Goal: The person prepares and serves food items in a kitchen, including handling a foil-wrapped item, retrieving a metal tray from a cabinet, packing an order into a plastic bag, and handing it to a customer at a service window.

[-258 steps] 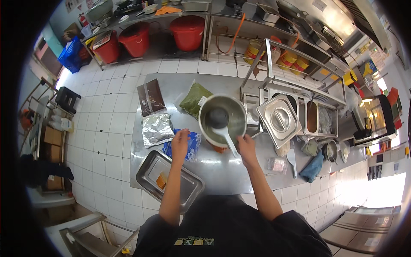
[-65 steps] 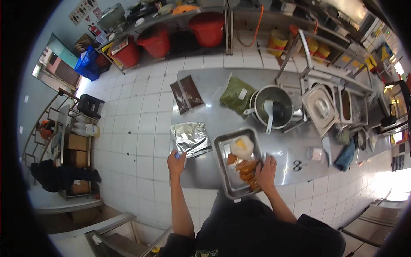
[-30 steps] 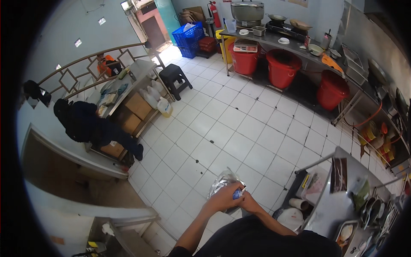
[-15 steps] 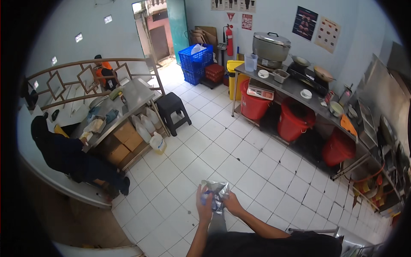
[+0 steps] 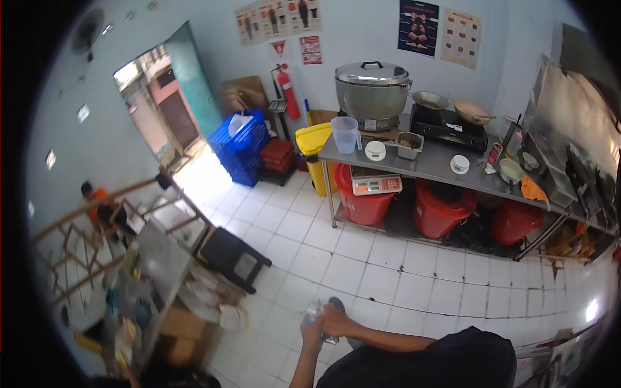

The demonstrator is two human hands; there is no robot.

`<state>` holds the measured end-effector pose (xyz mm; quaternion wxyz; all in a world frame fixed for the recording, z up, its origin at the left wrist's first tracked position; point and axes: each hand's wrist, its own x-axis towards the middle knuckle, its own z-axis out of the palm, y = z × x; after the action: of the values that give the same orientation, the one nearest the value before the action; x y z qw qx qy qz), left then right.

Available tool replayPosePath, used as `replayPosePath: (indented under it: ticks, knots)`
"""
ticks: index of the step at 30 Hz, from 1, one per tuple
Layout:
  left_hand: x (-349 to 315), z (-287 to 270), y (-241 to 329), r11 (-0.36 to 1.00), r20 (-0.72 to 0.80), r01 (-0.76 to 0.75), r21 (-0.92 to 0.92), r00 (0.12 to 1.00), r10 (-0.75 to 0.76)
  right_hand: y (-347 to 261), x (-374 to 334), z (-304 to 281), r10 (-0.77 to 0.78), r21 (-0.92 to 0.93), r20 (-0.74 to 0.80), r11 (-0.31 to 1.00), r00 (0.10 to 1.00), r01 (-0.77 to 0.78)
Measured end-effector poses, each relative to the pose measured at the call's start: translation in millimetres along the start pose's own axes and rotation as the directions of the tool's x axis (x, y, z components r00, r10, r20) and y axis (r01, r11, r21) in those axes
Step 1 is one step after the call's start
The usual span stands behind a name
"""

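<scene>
Low in front of my body, my left hand [image 5: 311,333] and my right hand [image 5: 336,321] are close together, both closed on a crumpled silver foil packet [image 5: 331,339]. Only small shiny parts of the packet show, one below my right hand and a clearer, bluish bit above my left fingers. My hands hide the rest. One of my shoes shows just beyond them on the tiled floor.
Ahead stands a steel table [image 5: 427,169] with a large rice cooker [image 5: 372,97], a plastic jug [image 5: 346,134] and a gas stove [image 5: 446,132]. Red bins [image 5: 365,205] sit beneath. A black stool [image 5: 236,258] and a steel counter [image 5: 165,249] are to the left.
My view has swung toward the steel table, which now looks nearer. My hands have closed in around the foil packet, and less of it shows. The person at the left counter has mostly left the picture.
</scene>
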<state>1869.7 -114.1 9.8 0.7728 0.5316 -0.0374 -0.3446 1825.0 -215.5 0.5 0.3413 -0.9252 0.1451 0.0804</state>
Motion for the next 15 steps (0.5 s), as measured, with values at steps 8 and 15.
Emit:
replayPosePath:
  ticks: [8,15]
  knots:
    - [221,-8,125,0.973,-0.317,-0.213,0.085,0.920,0.229,-5,271,-63,-0.257,0.574,0.016,0.794,0.966,0.202]
    - [446,15,172,0.929,-0.179,-0.324,0.178,0.918,0.354,33,429,-192,-0.173,0.691,-0.102,0.696,0.980,0.195]
